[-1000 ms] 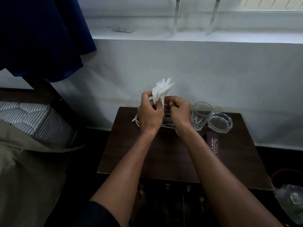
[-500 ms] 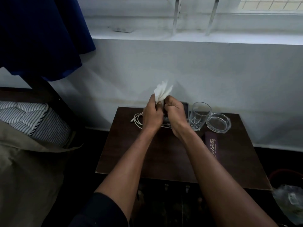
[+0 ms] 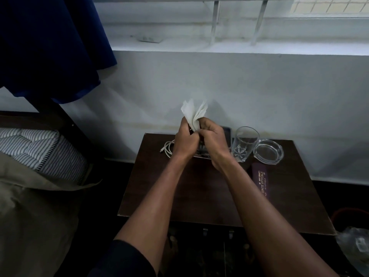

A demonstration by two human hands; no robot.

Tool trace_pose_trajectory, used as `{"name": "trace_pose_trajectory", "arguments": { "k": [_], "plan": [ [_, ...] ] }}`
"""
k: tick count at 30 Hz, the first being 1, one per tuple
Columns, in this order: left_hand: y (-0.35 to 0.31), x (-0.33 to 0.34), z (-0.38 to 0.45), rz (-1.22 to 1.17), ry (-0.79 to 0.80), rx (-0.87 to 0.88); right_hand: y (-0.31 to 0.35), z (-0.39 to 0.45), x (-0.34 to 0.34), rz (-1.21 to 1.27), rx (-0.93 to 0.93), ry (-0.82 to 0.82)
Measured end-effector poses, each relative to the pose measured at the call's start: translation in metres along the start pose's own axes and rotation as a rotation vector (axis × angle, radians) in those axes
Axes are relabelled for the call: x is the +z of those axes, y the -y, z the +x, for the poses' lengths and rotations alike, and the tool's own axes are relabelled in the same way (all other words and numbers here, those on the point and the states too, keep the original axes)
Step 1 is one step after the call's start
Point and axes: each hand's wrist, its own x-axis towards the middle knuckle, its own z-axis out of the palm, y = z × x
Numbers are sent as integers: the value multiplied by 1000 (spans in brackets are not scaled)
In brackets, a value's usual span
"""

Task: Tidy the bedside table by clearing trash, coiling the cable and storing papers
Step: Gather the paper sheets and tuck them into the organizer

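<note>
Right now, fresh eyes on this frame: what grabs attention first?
The white tissue stands out, bunched between the left hand and right hand, held above the back of the dark bedside table. Next, the clear glass and glass ashtray at the table's back right, and the white cable lying loose to the left of the hands.

The dark purple spectacle case (image 3: 261, 181) on the bedside table (image 3: 199, 196) bears gold lettering reading "…INCE OPTICALS"; the smaller lines beside it are illegible.
</note>
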Motion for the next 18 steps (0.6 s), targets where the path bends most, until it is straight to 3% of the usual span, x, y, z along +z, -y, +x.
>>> {"name": "trace_pose_trajectory", "arguments": {
  "k": [10, 18],
  "plan": [
    [1, -4, -3, -40, 202, 18, -7, 2, -5, 11, -48, -106],
    [1, -7, -8, 187, 161, -43, -13, 8, -4, -179, 14, -114]
  ]
}}
